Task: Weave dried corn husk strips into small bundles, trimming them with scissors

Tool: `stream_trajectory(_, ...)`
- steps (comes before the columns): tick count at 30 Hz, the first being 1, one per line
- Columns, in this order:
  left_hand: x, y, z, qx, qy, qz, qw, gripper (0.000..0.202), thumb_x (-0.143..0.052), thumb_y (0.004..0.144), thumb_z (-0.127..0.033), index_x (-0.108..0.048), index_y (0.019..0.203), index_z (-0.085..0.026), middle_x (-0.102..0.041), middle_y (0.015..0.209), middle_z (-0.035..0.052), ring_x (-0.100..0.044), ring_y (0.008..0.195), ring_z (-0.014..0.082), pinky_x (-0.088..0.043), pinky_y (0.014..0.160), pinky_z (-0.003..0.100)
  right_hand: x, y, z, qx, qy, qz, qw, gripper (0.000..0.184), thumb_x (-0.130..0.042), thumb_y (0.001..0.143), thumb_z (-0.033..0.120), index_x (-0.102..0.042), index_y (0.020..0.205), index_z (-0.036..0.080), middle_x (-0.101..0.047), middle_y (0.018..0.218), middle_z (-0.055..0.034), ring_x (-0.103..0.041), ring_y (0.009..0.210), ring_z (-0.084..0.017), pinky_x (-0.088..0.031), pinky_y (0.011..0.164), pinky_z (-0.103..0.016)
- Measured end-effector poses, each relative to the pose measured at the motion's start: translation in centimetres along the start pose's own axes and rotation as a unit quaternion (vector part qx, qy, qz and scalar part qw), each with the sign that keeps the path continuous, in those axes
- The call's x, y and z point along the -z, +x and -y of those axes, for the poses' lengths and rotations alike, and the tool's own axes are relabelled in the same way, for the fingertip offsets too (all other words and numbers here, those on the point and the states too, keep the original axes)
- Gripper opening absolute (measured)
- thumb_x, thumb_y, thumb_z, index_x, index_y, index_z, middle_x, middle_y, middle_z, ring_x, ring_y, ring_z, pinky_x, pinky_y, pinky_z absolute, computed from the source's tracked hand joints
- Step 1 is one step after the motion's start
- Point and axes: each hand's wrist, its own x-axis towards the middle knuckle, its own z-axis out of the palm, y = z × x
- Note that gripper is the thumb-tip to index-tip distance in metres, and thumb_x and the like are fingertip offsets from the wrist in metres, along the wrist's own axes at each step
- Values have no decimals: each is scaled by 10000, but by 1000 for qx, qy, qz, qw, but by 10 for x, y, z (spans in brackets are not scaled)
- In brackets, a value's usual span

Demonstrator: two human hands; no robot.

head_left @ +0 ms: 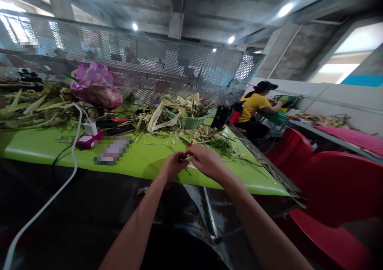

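Observation:
Over the front edge of the green-topped table, my left hand (174, 165) and my right hand (207, 160) are close together with fingers closed. A thin pale strip (189, 158), which looks like dried husk, runs between their fingertips. Its ends are hidden by the fingers. Just beyond my right hand lies a dark tool with a red part (191, 143), partly covered, its kind unclear. Farther back stands a light green basket (194, 121) heaped with dry husks (182, 102). Green strands (223, 146) lie to the right of my hands.
On the left are a pink plastic bag (95, 86), a husk pile (32, 104), a purple power socket (88, 140) and a white cable (73, 158) hanging over the edge. Red chairs (341, 186) stand at right. A person in yellow (254, 106) sits beyond a black object (220, 116).

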Motion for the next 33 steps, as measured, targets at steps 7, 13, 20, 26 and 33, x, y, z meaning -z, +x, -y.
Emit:
stream_trajectory(7, -1, 2, 2, 2, -7, 2, 1000, 133, -703, 568, -142, -613, 665, -155, -594, 632, -5, -540, 685, 146, -460, 652, 256, -9, 4, 0, 17, -24, 15, 999, 191, -560, 744, 98, -686, 794, 232, -677, 792, -13, -592, 769, -176, -357, 677, -267)
stream_trajectory(13, 3, 4, -3, 8, -46, -17, 999, 156, -678, 624, -225, -583, 723, -150, -584, 667, -11, -519, 656, 109, -437, 625, 222, -11, 2, 10, 4, 35, -58, 998, 207, -573, 783, 140, -676, 931, 241, -671, 924, -41, -591, 877, -191, -399, 764, -282)
stream_trajectory(20, 15, 4, -17, 34, -148, -110, 982, 262, -672, 667, -328, -552, 824, -156, -583, 746, -5, -533, 686, 104, -443, 657, 221, -45, -9, 15, -137, 126, -182, 966, 144, -576, 832, 322, -642, 789, 201, -643, 816, -51, -582, 757, -188, -411, 680, -281)
stream_trajectory(26, 14, 4, -17, 29, -148, -134, 979, 242, -662, 680, -315, -566, 835, -155, -602, 774, -3, -547, 730, 118, -430, 726, 246, -74, -1, 17, -217, 180, -160, 946, 294, -519, 841, 436, -616, 704, 195, -632, 689, -32, -550, 637, -181, -355, 579, -273)
stream_trajectory(33, 14, 3, -19, 19, -137, -134, 981, 222, -647, 697, -280, -595, 872, -155, -634, 835, 18, -560, 787, 140, -425, 767, 261, -83, 3, 18, -228, 275, -165, 920, 266, -521, 812, 403, -583, 672, 186, -598, 645, -8, -521, 611, -166, -341, 563, -261)
